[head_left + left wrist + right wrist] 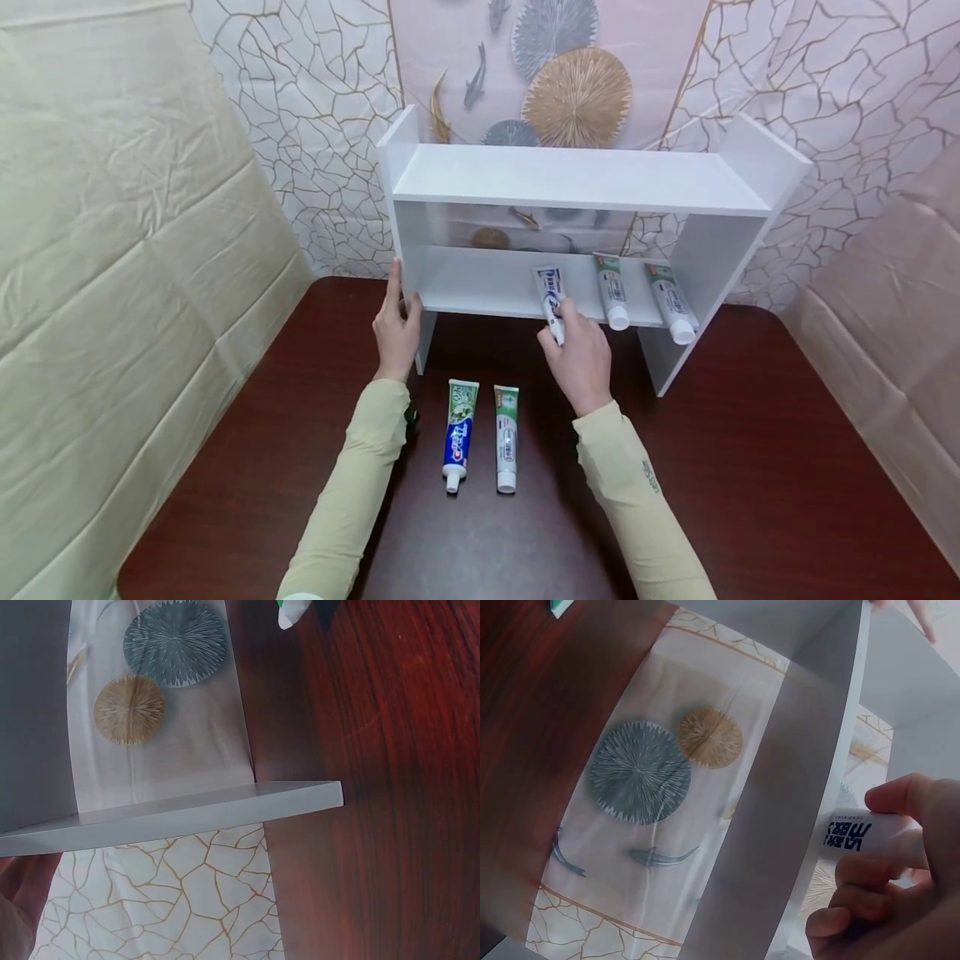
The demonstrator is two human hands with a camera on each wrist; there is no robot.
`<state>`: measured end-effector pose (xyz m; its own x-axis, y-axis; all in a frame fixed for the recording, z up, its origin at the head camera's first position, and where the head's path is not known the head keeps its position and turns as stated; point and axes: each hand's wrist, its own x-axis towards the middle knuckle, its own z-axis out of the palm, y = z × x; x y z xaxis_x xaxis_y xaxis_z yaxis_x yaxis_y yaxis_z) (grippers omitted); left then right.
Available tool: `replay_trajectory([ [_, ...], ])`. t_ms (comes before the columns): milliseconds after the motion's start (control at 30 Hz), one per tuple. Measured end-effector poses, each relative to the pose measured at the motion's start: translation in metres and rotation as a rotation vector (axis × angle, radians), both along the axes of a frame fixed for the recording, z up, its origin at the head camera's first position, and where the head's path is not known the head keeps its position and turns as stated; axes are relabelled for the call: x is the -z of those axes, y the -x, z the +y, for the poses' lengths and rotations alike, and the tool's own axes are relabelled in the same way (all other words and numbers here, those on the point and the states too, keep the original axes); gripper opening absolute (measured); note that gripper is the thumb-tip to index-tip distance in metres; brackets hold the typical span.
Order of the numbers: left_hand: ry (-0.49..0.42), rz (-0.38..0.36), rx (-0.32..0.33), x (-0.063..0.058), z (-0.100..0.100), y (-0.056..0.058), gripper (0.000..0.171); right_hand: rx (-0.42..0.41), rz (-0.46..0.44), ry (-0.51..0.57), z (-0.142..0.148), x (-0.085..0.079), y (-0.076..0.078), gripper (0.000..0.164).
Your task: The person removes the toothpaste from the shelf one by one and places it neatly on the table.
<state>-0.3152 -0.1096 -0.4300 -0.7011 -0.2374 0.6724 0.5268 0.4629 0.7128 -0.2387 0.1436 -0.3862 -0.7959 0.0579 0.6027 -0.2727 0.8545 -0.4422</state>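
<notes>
My right hand pinches a white toothpaste tube with dark blue print near its cap end. In the head view the tube lies over the middle shelf of a white rack; the right wrist view shows thumb and fingers around the tube. My left hand rests against the rack's left side panel, fingers pointing up. Two green-and-white tubes, one nearer the middle and another at the right, lie on the same shelf, caps toward me.
On the dark red-brown table lie a blue-and-green toothpaste tube and a green-and-white tube, side by side before the rack. The rack's top shelf spans above. Patterned cloth hangs behind.
</notes>
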Motion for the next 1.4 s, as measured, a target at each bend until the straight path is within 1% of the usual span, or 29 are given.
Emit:
replay_trajectory([
  [233,-0.005,0.009,0.015,0.0,0.0,0.0,0.058,0.003,-0.019,0.023,0.0,-0.001,-0.007,0.023],
  [567,-0.023,-0.026,0.015,-0.003,0.0,-0.003,0.058,0.016,-0.034,0.054,0.001,0.0,-0.018,0.026],
  [933,-0.032,-0.019,0.024,-0.001,0.001,-0.003,0.057,0.014,-0.019,0.07,0.003,0.007,-0.028,0.024],
  [1233,-0.047,-0.03,0.025,0.001,0.001,-0.004,0.057,0.021,-0.033,0.077,0.003,0.012,-0.039,0.022],
  [1400,-0.056,-0.034,0.03,0.001,0.002,-0.003,0.057,0.034,-0.033,0.102,0.003,0.016,-0.043,0.023],
])
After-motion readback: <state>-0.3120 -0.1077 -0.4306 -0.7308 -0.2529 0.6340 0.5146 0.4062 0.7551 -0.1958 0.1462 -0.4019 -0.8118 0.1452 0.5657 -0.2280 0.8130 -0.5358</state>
